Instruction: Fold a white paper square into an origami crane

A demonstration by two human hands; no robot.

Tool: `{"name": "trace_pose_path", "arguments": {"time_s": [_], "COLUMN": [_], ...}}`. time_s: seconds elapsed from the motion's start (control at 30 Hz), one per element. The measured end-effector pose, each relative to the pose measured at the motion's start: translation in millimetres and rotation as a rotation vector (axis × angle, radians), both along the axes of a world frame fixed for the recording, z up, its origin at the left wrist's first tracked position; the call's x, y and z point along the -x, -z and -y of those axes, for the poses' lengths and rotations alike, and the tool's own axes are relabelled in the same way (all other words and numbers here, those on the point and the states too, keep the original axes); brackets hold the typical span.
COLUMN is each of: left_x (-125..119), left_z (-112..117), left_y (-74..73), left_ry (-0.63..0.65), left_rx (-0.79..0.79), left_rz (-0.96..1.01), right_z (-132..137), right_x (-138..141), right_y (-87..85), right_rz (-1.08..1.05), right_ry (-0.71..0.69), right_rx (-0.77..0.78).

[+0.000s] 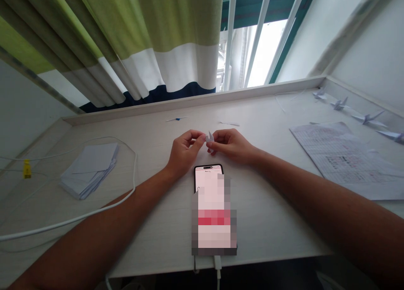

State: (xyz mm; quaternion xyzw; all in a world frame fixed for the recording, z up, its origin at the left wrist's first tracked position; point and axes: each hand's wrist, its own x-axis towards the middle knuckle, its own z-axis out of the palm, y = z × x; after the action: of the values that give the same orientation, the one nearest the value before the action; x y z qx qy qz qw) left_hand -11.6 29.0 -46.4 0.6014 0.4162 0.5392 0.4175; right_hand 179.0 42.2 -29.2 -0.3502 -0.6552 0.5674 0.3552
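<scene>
Between both hands, above the middle of the desk, is a small piece of folded white paper (209,137) with a pointed tip standing up. My left hand (186,149) pinches its left side between thumb and fingertips. From the other side, my right hand (230,142) grips it with thumb and forefinger, the other fingers curled beneath. Part of the paper is hidden by the fingers. Just below the hands lies a phone (208,184), its lit screen partly blurred and a white cable plugged into its lower end.
Folded paper cranes (368,118) line the right edge, above written sheets (341,159). On the left are a stack of white paper (91,163), a looping white cable (134,172) and a yellow tag (27,168). Thin scraps (229,123) lie behind the hands. A curtain (151,37) hangs beyond.
</scene>
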Motion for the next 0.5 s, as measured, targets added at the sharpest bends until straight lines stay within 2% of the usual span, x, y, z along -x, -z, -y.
{"name": "trace_pose_path", "arguments": {"time_s": [0.13, 0.37, 0.5], "left_x": [0, -1, 0], "left_z": [-2, -1, -2], "left_y": [2.9, -7.1, -5.7], "left_ry": [0.015, 0.074, 0.042], "left_rx": [0.046, 0.067, 0.088], "left_rz": [0.034, 0.157, 0.13], "right_z": [0, -1, -2], "right_x": [1, 1, 1], "right_y": [-0.2, 3.1, 2.9], "right_rz": [0.005, 0.085, 0.014], "right_ry": [-0.004, -0.006, -0.001], "right_rx": [-0.011, -0.109, -0.054]}}
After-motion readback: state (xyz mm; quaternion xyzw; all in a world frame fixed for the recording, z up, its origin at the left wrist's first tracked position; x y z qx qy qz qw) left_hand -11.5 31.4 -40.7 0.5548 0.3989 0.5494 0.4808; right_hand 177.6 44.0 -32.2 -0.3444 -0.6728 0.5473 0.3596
